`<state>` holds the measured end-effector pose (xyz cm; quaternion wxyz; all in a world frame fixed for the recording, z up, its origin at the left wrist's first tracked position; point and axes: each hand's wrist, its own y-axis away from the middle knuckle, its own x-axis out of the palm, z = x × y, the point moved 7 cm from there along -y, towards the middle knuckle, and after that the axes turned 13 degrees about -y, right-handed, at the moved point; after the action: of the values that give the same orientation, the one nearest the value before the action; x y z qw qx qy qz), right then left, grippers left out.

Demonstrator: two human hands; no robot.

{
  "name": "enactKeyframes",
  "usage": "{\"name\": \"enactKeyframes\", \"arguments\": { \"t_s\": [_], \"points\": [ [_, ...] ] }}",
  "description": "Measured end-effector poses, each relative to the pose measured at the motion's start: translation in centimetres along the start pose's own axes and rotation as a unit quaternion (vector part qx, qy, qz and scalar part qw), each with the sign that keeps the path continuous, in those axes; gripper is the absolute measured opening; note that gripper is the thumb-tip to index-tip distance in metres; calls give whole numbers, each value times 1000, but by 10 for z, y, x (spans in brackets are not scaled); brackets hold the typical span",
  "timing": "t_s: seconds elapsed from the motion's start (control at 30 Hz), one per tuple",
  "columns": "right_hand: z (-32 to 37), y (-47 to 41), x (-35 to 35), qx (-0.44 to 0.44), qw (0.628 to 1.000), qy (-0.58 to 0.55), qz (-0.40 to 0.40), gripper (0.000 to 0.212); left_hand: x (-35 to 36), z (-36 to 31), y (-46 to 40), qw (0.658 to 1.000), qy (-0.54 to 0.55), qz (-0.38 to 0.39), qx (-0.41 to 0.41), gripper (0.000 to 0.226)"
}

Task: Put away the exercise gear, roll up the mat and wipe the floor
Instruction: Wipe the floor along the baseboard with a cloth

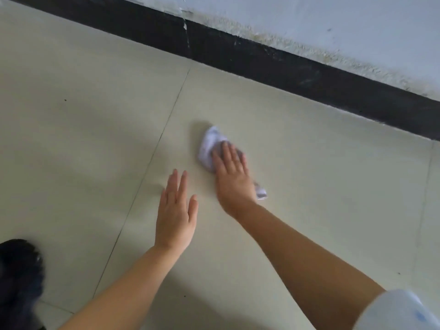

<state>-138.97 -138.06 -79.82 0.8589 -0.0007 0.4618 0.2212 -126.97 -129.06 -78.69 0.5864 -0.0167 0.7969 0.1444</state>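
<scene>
A crumpled white cloth (pixel 210 145) lies on the pale tiled floor (pixel 309 186) in the middle of the view. My right hand (pixel 232 177) presses flat on it with straight fingers, and a corner of the cloth pokes out beside the wrist. My left hand (pixel 176 210) is just to the left of it, fingers straight and together, empty, low over or on the floor; contact cannot be told. No mat or exercise gear is in view.
A black skirting band (pixel 262 60) runs along the foot of a stained white wall (pixel 333 25) across the top. A dark shoe (pixel 19 277) sits at the lower left edge. Tile seams cross the floor left of my hands.
</scene>
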Motion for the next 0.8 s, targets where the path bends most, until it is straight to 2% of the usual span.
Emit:
{"name": "enactKeyframes", "arguments": {
  "t_s": [0.03,0.1,0.17,0.2,0.23,0.33,0.4,0.47,0.53,0.6,0.67,0.73,0.8],
  "points": [
    [32,14,26,-76,995,0,71,59,-7,8,-1,999,38,-21,-33,63],
    [59,42,52,-187,969,-5,162,61,-16,31,2,987,106,-46,-109,65],
    [50,43,48,-265,941,0,209,60,-23,47,5,977,138,-65,-147,63],
    [39,28,36,-278,939,9,204,60,-24,50,5,977,144,-67,-142,62],
    [27,3,20,-264,948,28,178,61,-24,52,6,978,147,-64,-132,60],
    [-10,-99,-34,-125,987,76,72,61,-21,56,7,976,165,-54,-129,59],
    [-13,-147,-50,-70,991,97,56,58,-23,57,7,971,191,-54,-134,57],
    [1,-159,-45,-58,994,88,42,56,-26,61,4,959,233,-50,-155,50],
    [27,-134,-17,-101,992,55,53,56,-32,71,1,930,298,-64,-203,49],
    [58,-67,30,-228,965,52,121,54,-42,87,-4,895,355,-96,-252,47],
    [83,26,69,-365,910,54,189,53,-52,101,-9,895,336,-110,-271,43],
    [86,95,90,-434,846,73,301,53,-62,108,-20,939,241,-106,-223,42],
    [78,105,92,-459,801,81,376,50,-64,108,-35,986,73,-75,-126,46]
  ]
}}
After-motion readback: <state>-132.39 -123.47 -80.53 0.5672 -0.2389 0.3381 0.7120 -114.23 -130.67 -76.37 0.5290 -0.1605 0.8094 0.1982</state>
